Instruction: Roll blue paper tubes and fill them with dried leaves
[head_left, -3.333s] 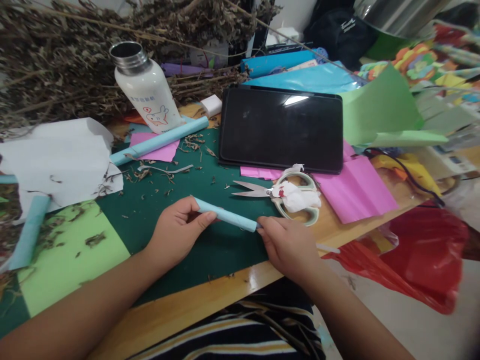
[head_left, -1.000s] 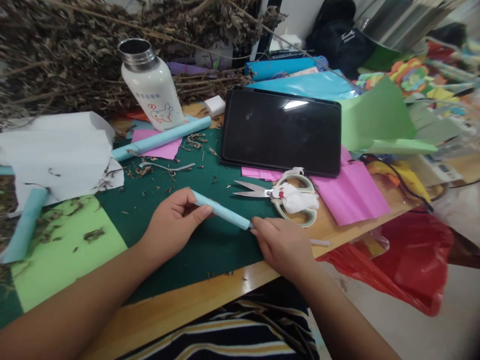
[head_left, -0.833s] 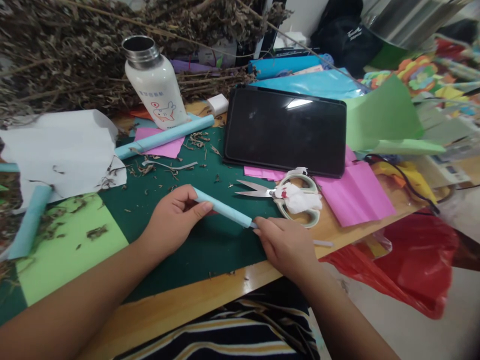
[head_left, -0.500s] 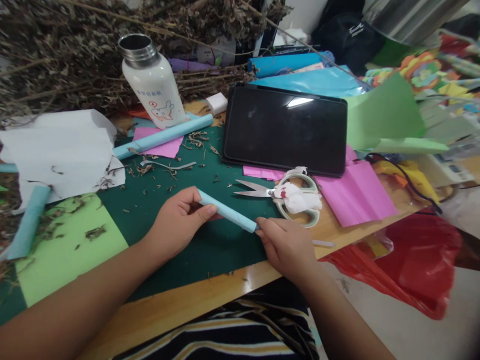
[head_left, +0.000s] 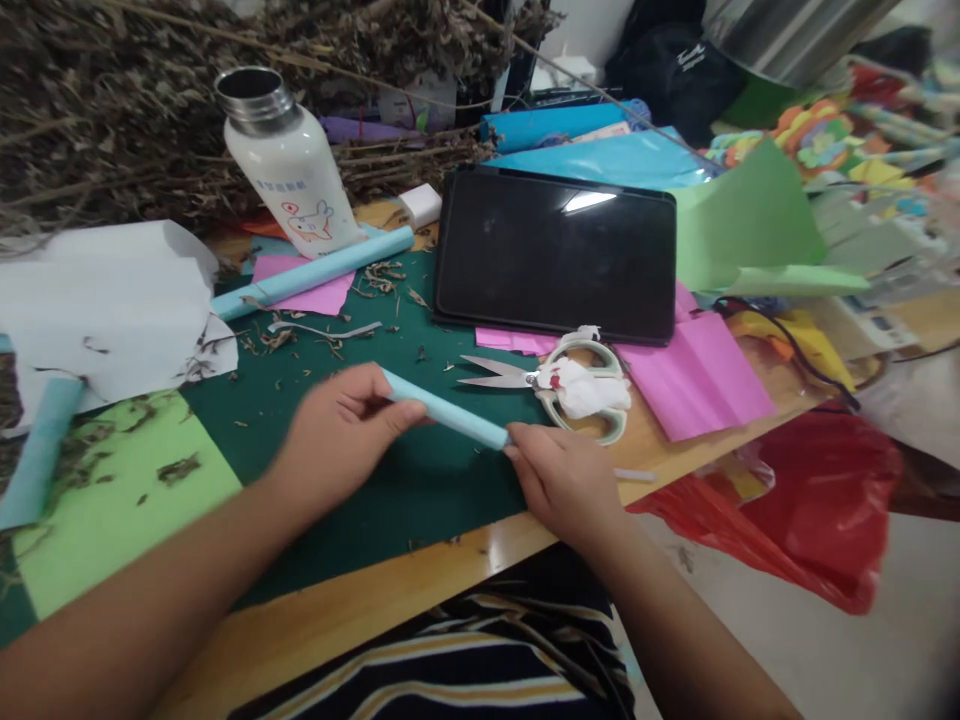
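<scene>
Between my two hands is a thin light-blue paper tube (head_left: 454, 412), slanting down to the right above the green mat (head_left: 322, 530). My left hand (head_left: 345, 415) is closed round its upper left end, thumb on top. The fingers of my right hand (head_left: 562, 475) pinch its lower right end, and that tip is hidden in them. Just behind my right hand lie scissors (head_left: 547, 385) with partly parted blades and white paper or tissue on the handles.
A black tablet (head_left: 555, 255) lies behind the scissors. An uncapped white bottle (head_left: 289, 170) stands at the back left by a longer blue paper roll (head_left: 315, 272). Pink paper (head_left: 697, 375) and a red plastic bag (head_left: 810, 510) are at right. Dried plants (head_left: 150, 110) fill the back.
The whole view has shifted slightly, so things appear a little further left. Both hands keep hold of the blue paper tube, with my right fingers a bit tighter around its end.
</scene>
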